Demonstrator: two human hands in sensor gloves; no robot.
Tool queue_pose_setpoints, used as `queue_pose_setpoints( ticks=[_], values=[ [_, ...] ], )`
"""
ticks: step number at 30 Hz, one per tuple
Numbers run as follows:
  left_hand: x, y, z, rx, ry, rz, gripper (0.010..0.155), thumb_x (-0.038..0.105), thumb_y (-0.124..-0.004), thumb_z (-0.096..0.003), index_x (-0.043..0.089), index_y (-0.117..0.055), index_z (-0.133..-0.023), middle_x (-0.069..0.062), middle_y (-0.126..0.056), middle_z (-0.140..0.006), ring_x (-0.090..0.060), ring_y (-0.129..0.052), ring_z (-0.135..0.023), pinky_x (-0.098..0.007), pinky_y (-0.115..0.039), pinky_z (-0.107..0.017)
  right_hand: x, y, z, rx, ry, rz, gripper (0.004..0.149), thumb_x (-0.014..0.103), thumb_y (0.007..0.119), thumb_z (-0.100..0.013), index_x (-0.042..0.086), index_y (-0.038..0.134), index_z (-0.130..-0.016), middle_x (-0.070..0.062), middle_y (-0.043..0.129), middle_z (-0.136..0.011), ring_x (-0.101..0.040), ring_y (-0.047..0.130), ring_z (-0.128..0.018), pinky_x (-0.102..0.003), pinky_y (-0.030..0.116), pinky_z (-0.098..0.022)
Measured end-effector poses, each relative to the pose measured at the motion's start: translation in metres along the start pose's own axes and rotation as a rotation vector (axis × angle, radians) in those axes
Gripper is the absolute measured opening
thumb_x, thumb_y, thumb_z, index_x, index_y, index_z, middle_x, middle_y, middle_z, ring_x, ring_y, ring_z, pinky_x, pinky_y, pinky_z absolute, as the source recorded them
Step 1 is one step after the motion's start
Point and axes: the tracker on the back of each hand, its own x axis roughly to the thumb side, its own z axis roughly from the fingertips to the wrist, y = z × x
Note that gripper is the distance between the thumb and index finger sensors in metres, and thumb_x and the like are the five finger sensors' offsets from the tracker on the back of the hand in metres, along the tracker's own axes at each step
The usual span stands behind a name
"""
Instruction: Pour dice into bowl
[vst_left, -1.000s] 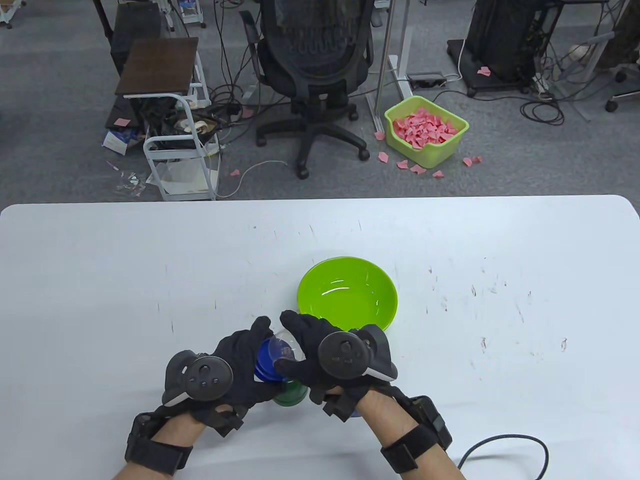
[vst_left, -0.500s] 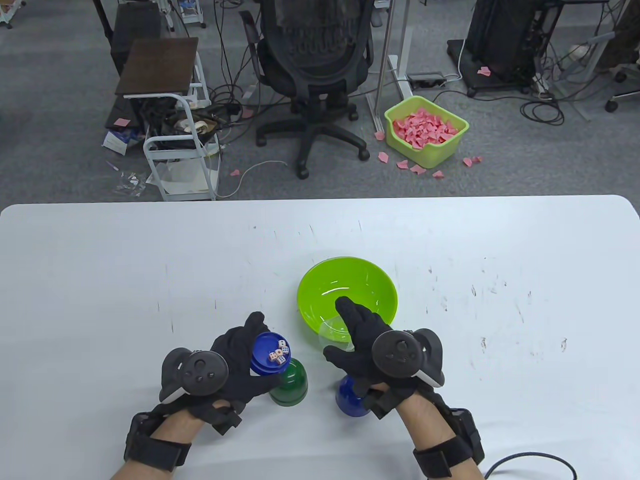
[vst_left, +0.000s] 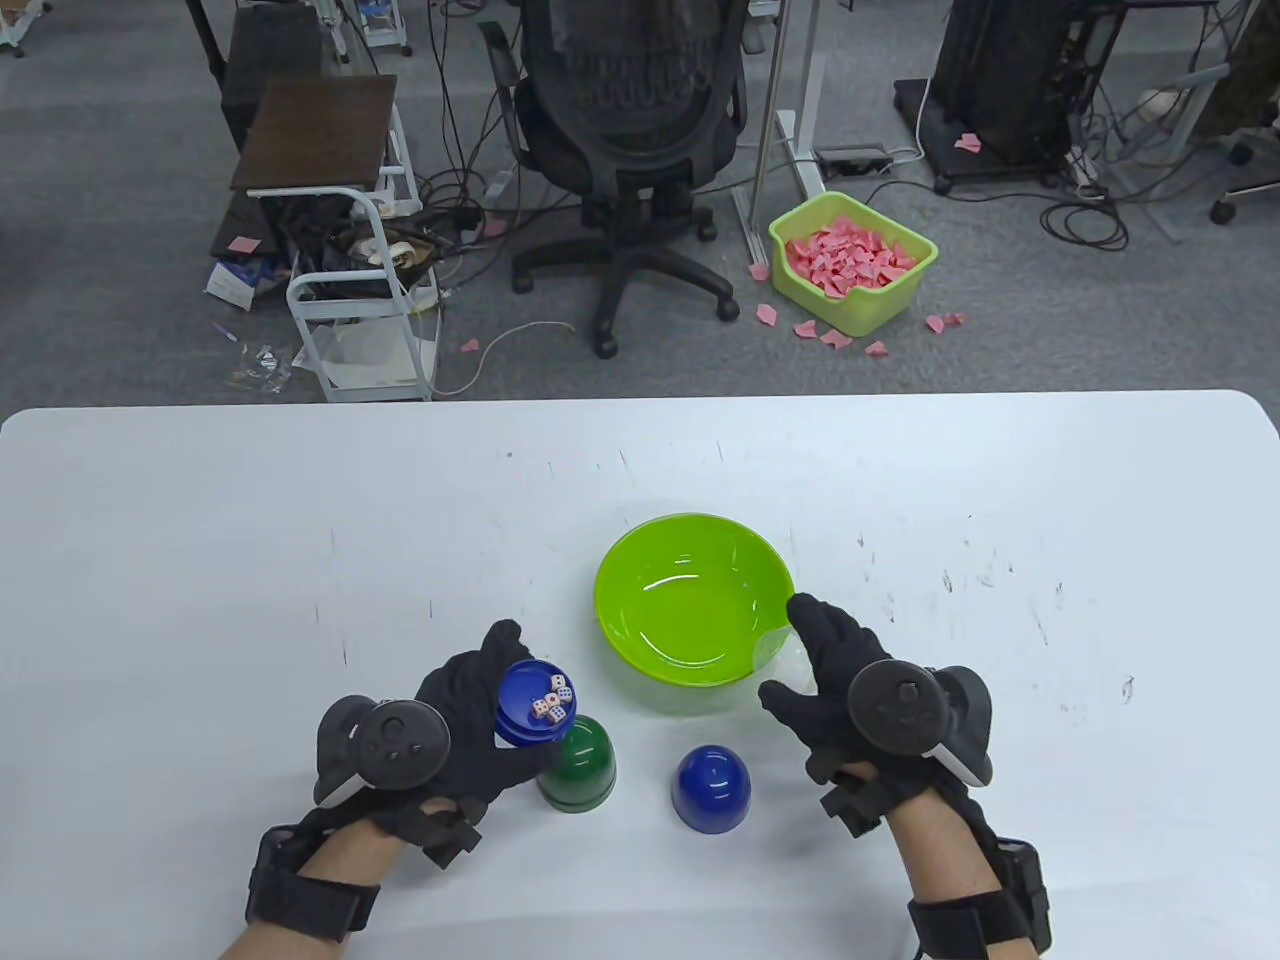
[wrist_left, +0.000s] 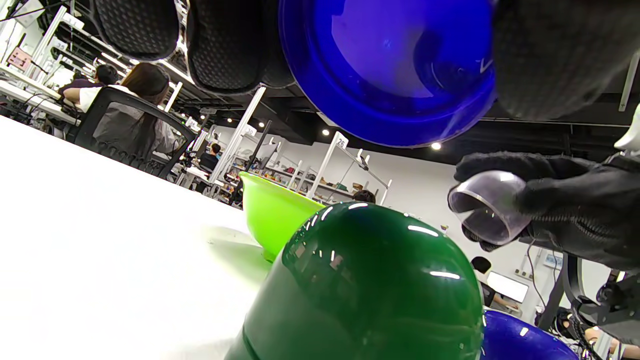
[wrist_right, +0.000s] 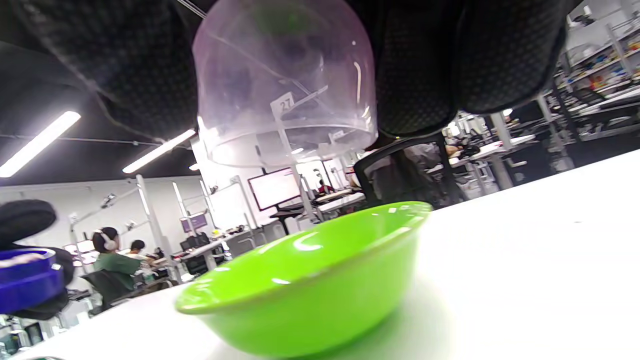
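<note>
My left hand (vst_left: 470, 715) grips a small blue dish (vst_left: 533, 703) that holds several white dice (vst_left: 552, 699), a little above the table. The dish's underside fills the top of the left wrist view (wrist_left: 395, 75). A lime green bowl (vst_left: 695, 598) stands empty at mid table, up and right of the dish. It also shows in the right wrist view (wrist_right: 310, 285). My right hand (vst_left: 835, 665) holds a clear dome lid (vst_left: 785, 652) at the bowl's right front rim. The lid shows in the right wrist view (wrist_right: 285, 85) and in the left wrist view (wrist_left: 487, 207).
A dark green dome cup (vst_left: 575, 765) stands mouth down just below the blue dish. A blue dome cup (vst_left: 711, 787) stands mouth down between my hands. The white table (vst_left: 200, 560) bears scuff marks. A chair and a bin of pink scraps stand on the floor beyond.
My right hand lifted the clear lid off the blue dish and carried it right, past the bowl's front. The dice and the blue dome cup came into sight. My left hand barely moved.
</note>
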Motion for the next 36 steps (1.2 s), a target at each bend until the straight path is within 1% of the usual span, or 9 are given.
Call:
queue_pose_setpoints(
  ticks=[5, 8, 9, 13, 15, 18, 22, 28, 36],
  values=[
    [-0.001, 0.002, 0.001, 0.006, 0.009, 0.004, 0.111, 0.072, -0.085, -0.0370, 0.016, -0.023, -0.110, -0.015, -0.066, -0.106, -0.037, -0.076, -0.094, -0.062, -0.064, -0.074, -0.024, 0.005, 0.003, 0.045, 0.080, 0.069, 0.083, 0.045, 0.090, -0.043, 0.002, 0.057, -0.105, -0.031, 0.071, -0.102, -0.052, 0.086, -0.070, -0.066, 0.076, -0.054],
    [-0.002, 0.003, 0.001, 0.009, 0.015, 0.006, 0.111, 0.072, -0.084, -0.0372, 0.016, -0.023, -0.110, -0.015, -0.065, -0.106, -0.037, -0.076, -0.094, -0.062, -0.064, -0.074, -0.032, 0.010, 0.004, 0.086, 0.119, 0.110, 0.082, 0.045, 0.091, -0.043, 0.002, 0.057, -0.105, -0.032, 0.068, -0.103, -0.052, 0.086, -0.071, -0.066, 0.076, -0.054],
    [-0.003, 0.003, 0.001, 0.011, 0.017, 0.008, 0.110, 0.072, -0.084, -0.0374, 0.016, -0.022, -0.110, -0.014, -0.065, -0.106, -0.037, -0.076, -0.094, -0.062, -0.064, -0.074, -0.035, 0.013, 0.005, 0.096, 0.130, 0.117, 0.082, 0.044, 0.091, -0.042, 0.002, 0.057, -0.105, -0.032, 0.068, -0.102, -0.053, 0.085, -0.071, -0.067, 0.075, -0.054],
    [-0.004, 0.005, 0.002, 0.019, 0.021, 0.014, 0.110, 0.072, -0.083, -0.0376, 0.017, -0.022, -0.110, -0.015, -0.064, -0.106, -0.037, -0.075, -0.094, -0.062, -0.064, -0.075, -0.044, 0.029, 0.006, 0.199, 0.189, 0.176, 0.082, 0.040, 0.093, -0.041, 0.003, 0.058, -0.105, -0.032, 0.066, -0.104, -0.055, 0.083, -0.073, -0.068, 0.074, -0.055],
    [-0.004, 0.005, 0.002, 0.019, 0.022, 0.017, 0.110, 0.072, -0.083, -0.0375, 0.017, -0.022, -0.110, -0.015, -0.064, -0.106, -0.037, -0.075, -0.094, -0.062, -0.064, -0.075, -0.047, 0.037, 0.006, 0.248, 0.201, 0.196, 0.082, 0.039, 0.094, -0.040, 0.003, 0.059, -0.105, -0.031, 0.068, -0.103, -0.055, 0.084, -0.073, -0.068, 0.074, -0.055],
    [-0.004, 0.005, 0.002, 0.019, 0.022, 0.017, 0.110, 0.072, -0.083, -0.0373, 0.017, -0.022, -0.110, -0.015, -0.065, -0.106, -0.037, -0.075, -0.094, -0.062, -0.064, -0.074, -0.052, 0.045, 0.006, 0.283, 0.218, 0.197, 0.082, 0.038, 0.095, -0.039, 0.003, 0.061, -0.104, -0.028, 0.072, -0.103, -0.054, 0.084, -0.074, -0.069, 0.073, -0.055],
    [-0.004, 0.006, 0.002, 0.018, 0.024, 0.018, 0.110, 0.072, -0.083, -0.0375, 0.017, -0.022, -0.110, -0.015, -0.064, -0.107, -0.037, -0.075, -0.094, -0.062, -0.064, -0.074, -0.054, 0.050, 0.007, 0.306, 0.234, 0.219, 0.081, 0.039, 0.095, -0.039, 0.003, 0.062, -0.104, -0.028, 0.074, -0.102, -0.054, 0.080, -0.077, -0.070, 0.069, -0.058],
    [-0.005, 0.006, 0.002, 0.016, 0.028, 0.021, 0.110, 0.073, -0.083, -0.0376, 0.017, -0.022, -0.110, -0.015, -0.064, -0.106, -0.037, -0.075, -0.094, -0.062, -0.064, -0.075, -0.053, 0.055, 0.006, 0.331, 0.233, 0.232, 0.081, 0.039, 0.095, -0.039, 0.003, 0.062, -0.104, -0.028, 0.073, -0.102, -0.054, 0.079, -0.078, -0.071, 0.067, -0.058],
    [-0.006, 0.007, 0.002, 0.031, 0.042, 0.037, 0.111, 0.071, -0.086, -0.0362, 0.017, -0.022, -0.110, -0.016, -0.063, -0.106, -0.037, -0.075, -0.093, -0.061, -0.064, -0.074, -0.053, 0.060, 0.007, 0.349, 0.254, 0.227, 0.086, 0.039, 0.095, -0.039, 0.001, 0.055, -0.106, -0.031, 0.069, -0.103, -0.056, 0.076, -0.080, -0.072, 0.065, -0.059]
  ],
)
